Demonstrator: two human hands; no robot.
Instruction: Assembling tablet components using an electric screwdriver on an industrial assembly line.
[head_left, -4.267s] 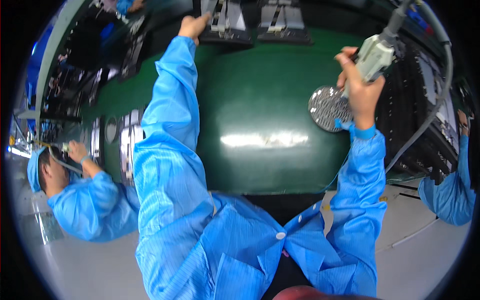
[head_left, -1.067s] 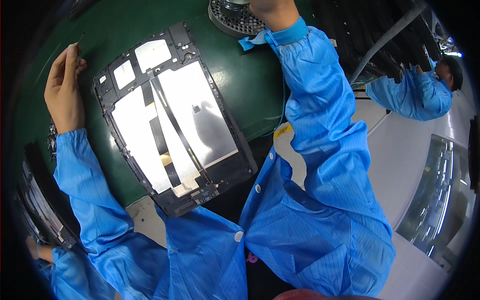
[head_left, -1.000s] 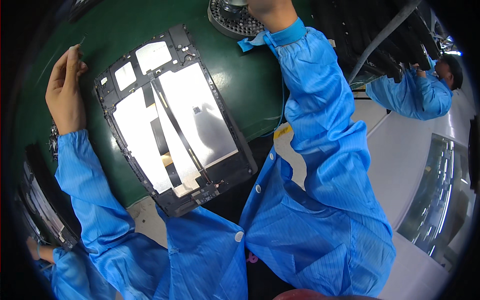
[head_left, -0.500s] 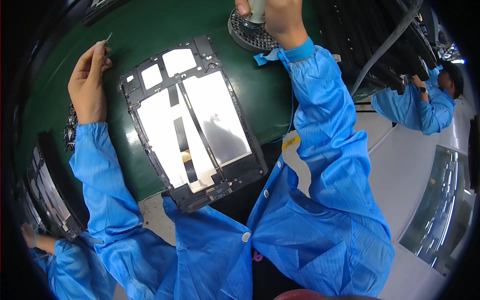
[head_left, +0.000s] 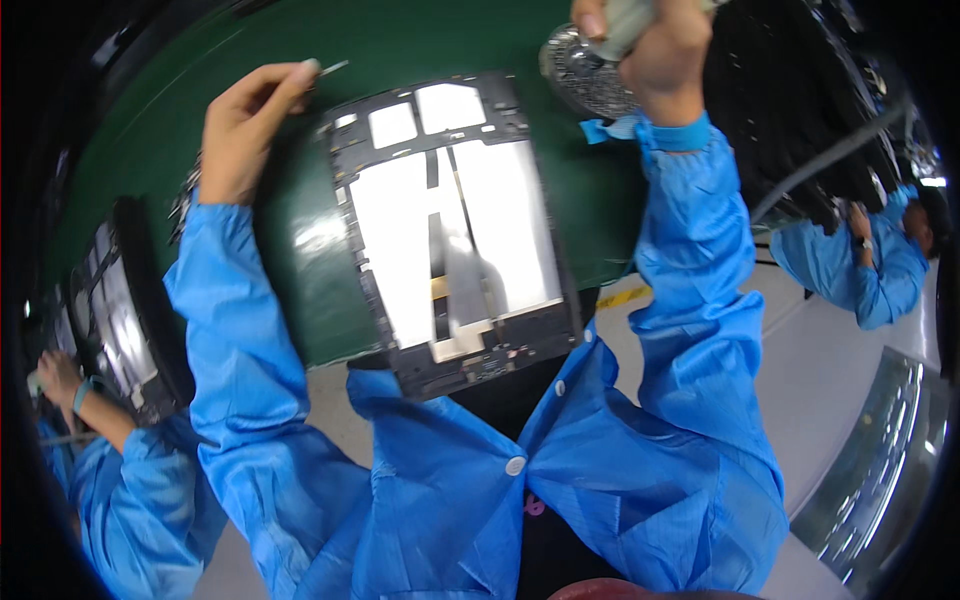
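Note:
An opened tablet body (head_left: 400,240) with a black frame and shiny silver panels lies in front of me, its near end jutting over the table edge. To its upper left, my left hand (head_left: 245,120) pinches a thin, short whitish stick (head_left: 335,68) by one end. My right hand (head_left: 665,60), at the far right, is wrapped round a pale grey-green handled tool (head_left: 630,25); its kind is unclear. Just below and left of that tool is a round grey perforated piece (head_left: 585,75), blurred, so I cannot tell whether they touch.
Green matting (head_left: 300,180) covers the table. Small dark parts (head_left: 185,200) lie left of my arm. Black tablet-like parts (head_left: 125,310) stand at the left, with a co-worker (head_left: 130,480) near them. At right are stacked dark parts (head_left: 790,130), a grey cable (head_left: 840,155) and another co-worker (head_left: 850,260).
The whole view has shifted, so the tablet body and both hands appear farther right. The pale tool in my right hand has tilted from upright to slanting. Both hands keep their hold.

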